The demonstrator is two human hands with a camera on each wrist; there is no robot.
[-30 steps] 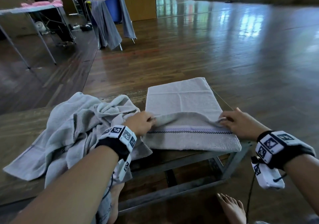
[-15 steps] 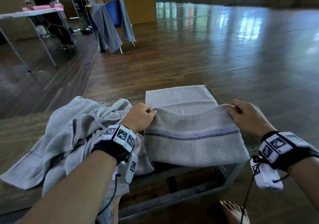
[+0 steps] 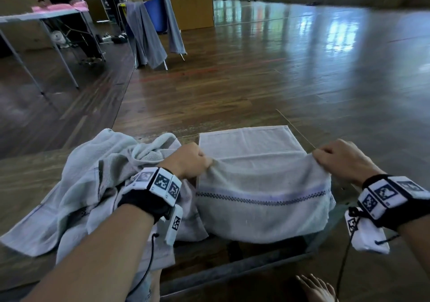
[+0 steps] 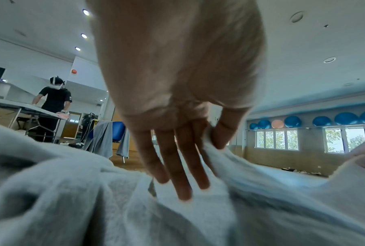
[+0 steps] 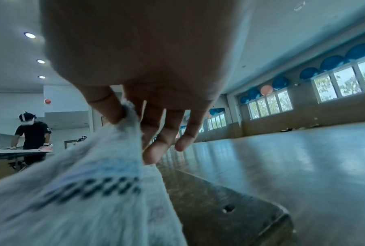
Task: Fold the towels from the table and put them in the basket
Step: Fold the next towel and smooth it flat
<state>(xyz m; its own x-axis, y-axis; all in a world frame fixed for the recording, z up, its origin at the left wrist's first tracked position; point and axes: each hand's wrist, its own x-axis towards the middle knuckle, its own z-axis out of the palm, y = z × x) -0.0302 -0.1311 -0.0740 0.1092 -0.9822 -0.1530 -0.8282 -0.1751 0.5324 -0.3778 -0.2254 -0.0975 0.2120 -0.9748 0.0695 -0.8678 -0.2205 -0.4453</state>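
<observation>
A pale grey towel with a dark checked stripe lies on the right end of the wooden table. Its near part is lifted and hangs over the table's front edge. My left hand pinches the towel's left corner between thumb and forefinger, as the left wrist view shows at the hand. My right hand pinches the right corner, seen close in the right wrist view at the hand with the towel below it. No basket is in view.
A heap of crumpled grey towels lies on the table left of my left arm. My bare foot is under the table's metal frame. Farther off stand a folding table, a person and a chair draped with cloth.
Both hands have lifted the towel's held edge up and pulled it nearer to me; more of the striped part now hangs over the front edge.
</observation>
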